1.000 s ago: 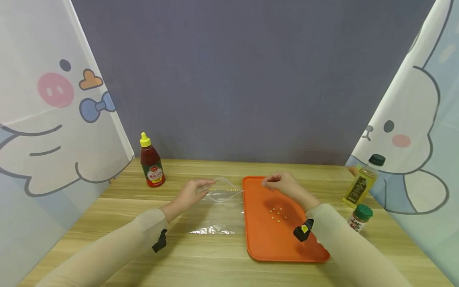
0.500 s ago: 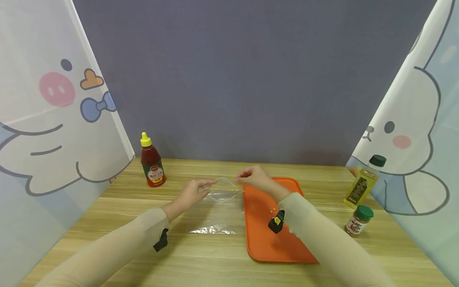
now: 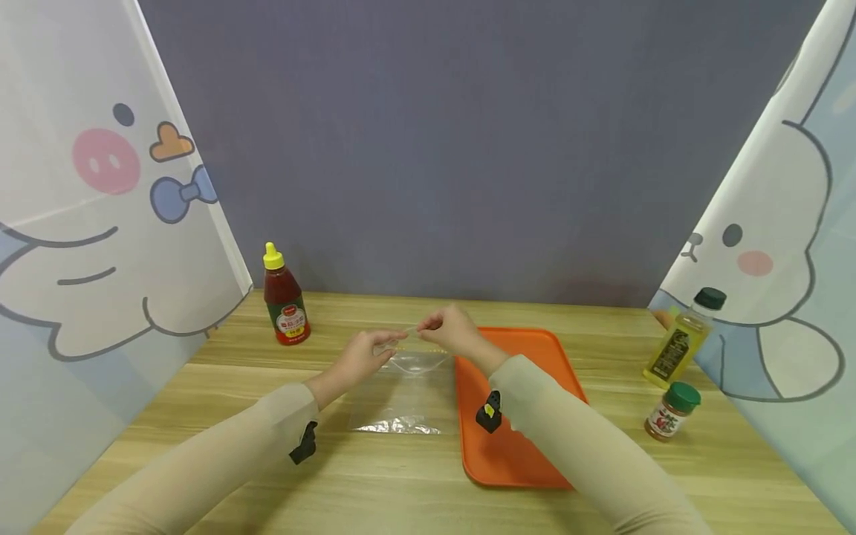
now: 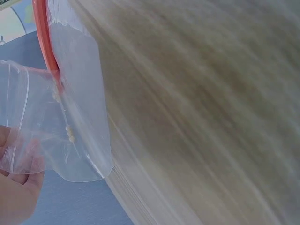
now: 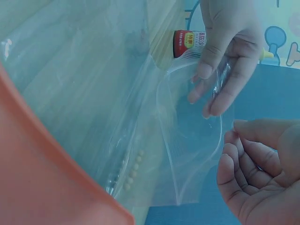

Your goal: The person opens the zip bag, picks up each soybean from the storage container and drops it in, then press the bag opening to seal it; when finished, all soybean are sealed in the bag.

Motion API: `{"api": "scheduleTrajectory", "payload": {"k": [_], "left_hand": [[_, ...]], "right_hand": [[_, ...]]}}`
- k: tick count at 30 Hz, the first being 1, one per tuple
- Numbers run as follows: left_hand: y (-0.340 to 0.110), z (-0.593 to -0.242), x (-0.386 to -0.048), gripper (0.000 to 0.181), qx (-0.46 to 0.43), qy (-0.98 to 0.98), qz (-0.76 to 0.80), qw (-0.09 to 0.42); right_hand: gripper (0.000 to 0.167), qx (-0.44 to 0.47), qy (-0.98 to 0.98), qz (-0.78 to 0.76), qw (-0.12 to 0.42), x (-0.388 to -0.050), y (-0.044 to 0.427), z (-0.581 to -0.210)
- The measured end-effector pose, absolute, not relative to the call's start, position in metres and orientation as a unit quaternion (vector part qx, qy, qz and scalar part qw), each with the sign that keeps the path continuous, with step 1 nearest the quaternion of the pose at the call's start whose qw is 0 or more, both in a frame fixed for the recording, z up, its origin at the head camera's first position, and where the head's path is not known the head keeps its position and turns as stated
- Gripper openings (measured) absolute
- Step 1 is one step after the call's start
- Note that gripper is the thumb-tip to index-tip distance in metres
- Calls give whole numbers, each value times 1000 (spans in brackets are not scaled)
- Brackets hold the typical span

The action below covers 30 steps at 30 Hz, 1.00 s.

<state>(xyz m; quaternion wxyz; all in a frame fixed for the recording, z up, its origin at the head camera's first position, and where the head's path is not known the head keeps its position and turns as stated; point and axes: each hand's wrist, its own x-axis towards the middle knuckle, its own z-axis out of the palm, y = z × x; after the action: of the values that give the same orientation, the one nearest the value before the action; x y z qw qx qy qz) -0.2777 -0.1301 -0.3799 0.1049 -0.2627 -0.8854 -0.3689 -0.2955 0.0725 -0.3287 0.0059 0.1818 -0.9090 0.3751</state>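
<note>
A clear zip bag [image 3: 401, 397] lies on the table, its raised mouth spread apart. My left hand [image 3: 361, 357] grips the mouth's left side between thumb and fingers, as the right wrist view also shows. Several small pale yellow beans, likely soybeans [image 5: 133, 171], sit in a row inside the bag. Above the mouth is my right hand [image 3: 458, 334], thumb and forefinger tips pressed together. It appears to pinch a soybean, which the fingertips hide. Right of the bag stands the orange tray [image 3: 508, 461]; my right sleeve covers the part where loose beans lay.
At the back left stands a ketchup bottle [image 3: 287, 308] with a yellow cap. On the right are an oil bottle [image 3: 678, 342] and a small green-lidded jar [image 3: 672, 412]. A grey panel [image 3: 428, 148] rises behind the wooden table [image 3: 374, 483].
My right hand has moved left from above the tray to the bag's mouth, fingertips together throughout. My left hand has stayed at the bag's edge.
</note>
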Motion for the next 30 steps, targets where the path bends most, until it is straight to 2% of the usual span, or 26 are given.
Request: {"api": "scheduleTrajectory", "payload": {"k": [13,23,30], "left_hand": [[-133,-383,-280,35,-252,-885,-379,103],[-133,-382,-280,36,-243,-882,-393,90],[-134,-382,-279,38,-236,-880,-404,80]], "right_hand": [[16,178,-902,392,16,-295,121,-330],[16,162,-897,410,-45,-284,179,-342],[22,150,-906,392,-46,-274,210,-353]]}}
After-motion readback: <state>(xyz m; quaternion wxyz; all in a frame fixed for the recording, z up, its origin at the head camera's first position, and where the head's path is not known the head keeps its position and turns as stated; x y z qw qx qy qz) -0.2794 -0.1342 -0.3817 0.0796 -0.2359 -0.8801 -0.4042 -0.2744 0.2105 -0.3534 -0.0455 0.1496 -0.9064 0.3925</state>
